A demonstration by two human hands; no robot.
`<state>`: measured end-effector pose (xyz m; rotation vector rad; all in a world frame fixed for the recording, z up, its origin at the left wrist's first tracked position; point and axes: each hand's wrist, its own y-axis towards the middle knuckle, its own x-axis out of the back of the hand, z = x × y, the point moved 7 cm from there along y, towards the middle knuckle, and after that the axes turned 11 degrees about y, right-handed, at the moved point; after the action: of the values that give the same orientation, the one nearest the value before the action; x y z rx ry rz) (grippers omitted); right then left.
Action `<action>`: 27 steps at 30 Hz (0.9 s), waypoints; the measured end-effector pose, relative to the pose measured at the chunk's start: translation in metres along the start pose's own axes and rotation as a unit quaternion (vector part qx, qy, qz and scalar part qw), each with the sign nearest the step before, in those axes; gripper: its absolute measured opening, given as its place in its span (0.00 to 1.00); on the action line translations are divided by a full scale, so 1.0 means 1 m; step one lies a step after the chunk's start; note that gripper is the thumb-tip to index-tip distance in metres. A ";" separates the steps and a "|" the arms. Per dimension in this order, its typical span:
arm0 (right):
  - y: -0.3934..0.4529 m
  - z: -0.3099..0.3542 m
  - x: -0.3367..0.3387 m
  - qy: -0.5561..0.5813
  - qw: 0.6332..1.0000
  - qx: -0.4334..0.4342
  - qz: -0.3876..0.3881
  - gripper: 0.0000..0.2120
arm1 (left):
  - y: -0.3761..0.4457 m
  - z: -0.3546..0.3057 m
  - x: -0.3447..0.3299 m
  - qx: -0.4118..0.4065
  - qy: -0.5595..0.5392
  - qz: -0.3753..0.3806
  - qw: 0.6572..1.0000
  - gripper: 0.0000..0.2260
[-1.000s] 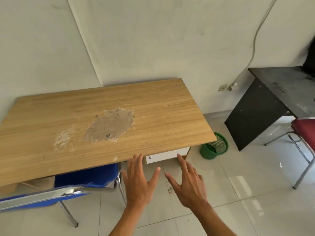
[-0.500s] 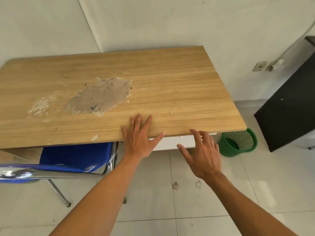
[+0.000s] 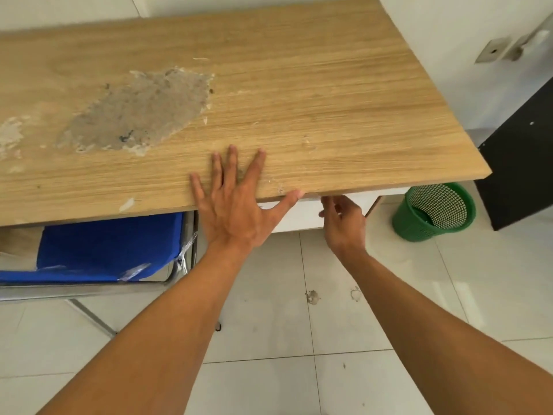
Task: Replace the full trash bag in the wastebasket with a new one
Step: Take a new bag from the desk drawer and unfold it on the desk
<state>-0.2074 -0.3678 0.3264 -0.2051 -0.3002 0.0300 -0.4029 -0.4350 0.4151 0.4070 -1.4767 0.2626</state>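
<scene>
Wooden desk (image 3: pixel 299 94) under flat left hand (image 3: pixel 236 211), right hand (image 3: pixel 344 220) curled at drawer (image 3: pixel 302 212), green wastebasket (image 3: pixel 434 212) beside.

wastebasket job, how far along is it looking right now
Nothing looks done: the green mesh wastebasket stands untouched on the floor beside the wooden desk; whether a bag is in it can't be told. In hand: the left hand lies flat on the desk edge while the right hand reaches under it at the white drawer. Left: the whole bag swap.
</scene>
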 end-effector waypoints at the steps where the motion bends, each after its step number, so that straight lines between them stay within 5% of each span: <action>1: 0.003 0.002 -0.005 0.025 1.000 -0.006 0.006 0.19 | 0.000 0.000 0.001 0.001 0.000 -0.005 1.000 0.46; 14: -0.055 -0.020 0.014 0.132 0.989 -0.051 -0.036 0.27 | 0.000 -0.001 0.003 -0.006 -0.002 0.009 1.000 0.47; 27: -0.123 -0.080 0.018 0.134 0.984 -0.116 0.002 0.20 | 0.001 0.000 0.002 -0.011 -0.004 0.027 1.000 0.47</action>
<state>-0.1664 -0.5026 0.2821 -0.4379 -0.0336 -0.0280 -0.4029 -0.4338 0.4176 0.3520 -1.4991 0.2871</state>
